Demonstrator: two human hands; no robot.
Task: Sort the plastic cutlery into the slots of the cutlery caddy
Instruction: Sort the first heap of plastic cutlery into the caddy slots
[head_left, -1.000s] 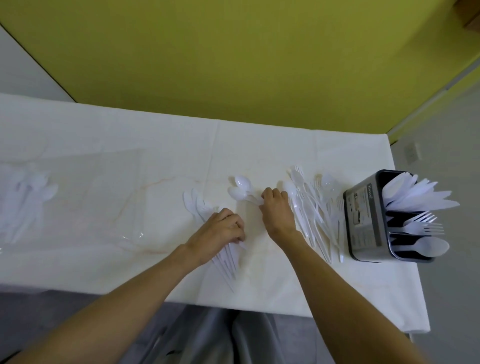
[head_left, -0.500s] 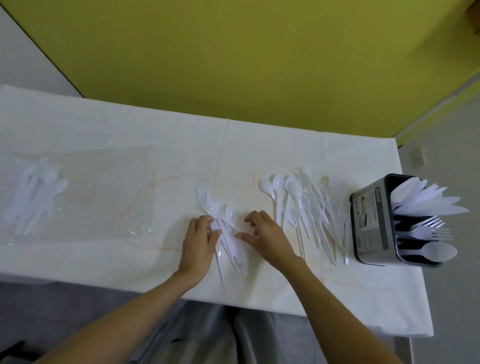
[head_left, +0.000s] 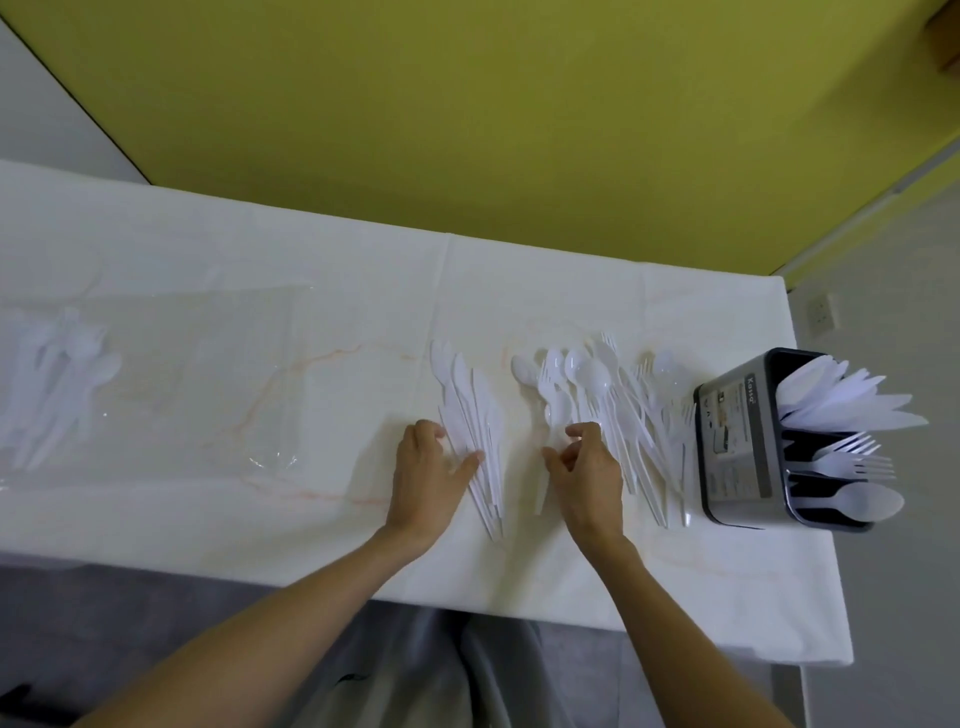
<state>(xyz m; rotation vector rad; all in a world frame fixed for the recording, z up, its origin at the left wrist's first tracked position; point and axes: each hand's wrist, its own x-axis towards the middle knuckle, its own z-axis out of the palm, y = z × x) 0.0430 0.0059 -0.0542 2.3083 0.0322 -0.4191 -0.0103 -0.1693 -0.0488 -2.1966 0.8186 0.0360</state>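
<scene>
A fanned pile of white plastic knives (head_left: 474, 415) lies on the white table (head_left: 322, 499). My left hand (head_left: 423, 480) rests flat beside it, fingers apart, thumb touching the handles. To the right is a mixed heap of white spoons and forks (head_left: 618, 410). My right hand (head_left: 589, 470) sits at its left edge, thumb and fingers curled on the handle of a white spoon (head_left: 558, 413). The grey cutlery caddy (head_left: 732, 441) stands at the far right with knives (head_left: 852, 400) in its far slot, forks (head_left: 852, 457) in the middle and a spoon (head_left: 865, 501) in the near one.
A clear plastic bag (head_left: 171, 374) lies flat at the left, with more white cutlery (head_left: 52, 384) in it. The table's right edge runs just past the caddy and its front edge is close below my wrists. A yellow wall stands behind.
My right hand has shifted right, from the knife pile to the mixed heap, and closed on a spoon handle. The spoons now lie bunched with the forks. My left hand stays by the knives.
</scene>
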